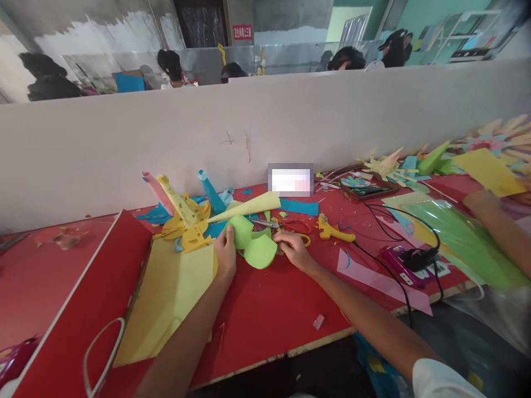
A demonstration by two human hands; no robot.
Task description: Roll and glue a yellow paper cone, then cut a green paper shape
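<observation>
A light green cut paper shape (260,252) with rounded lobes is held above the red table. My left hand (226,254) is closed on its left side, thumb on the front. At its right edge, the bent fingers of my right hand (293,250) are pinched on the paper; the fingertips are partly hidden. Scissors (295,225) with red and yellow handles lie just behind my right hand. A pale yellow paper cone (249,207) lies behind the green paper. Farther left stand a gold-patterned yellow cone (179,203), a pink cone (157,193) and a blue cone (212,192).
Yellow sheets (170,298) lie beside a red divider (91,309). A yellow glue gun (335,229) with a cord lies right, near a purple power strip (409,265) and pink strip (381,282). Another person's hand (483,203) is at far right. A white partition (174,132) stands behind.
</observation>
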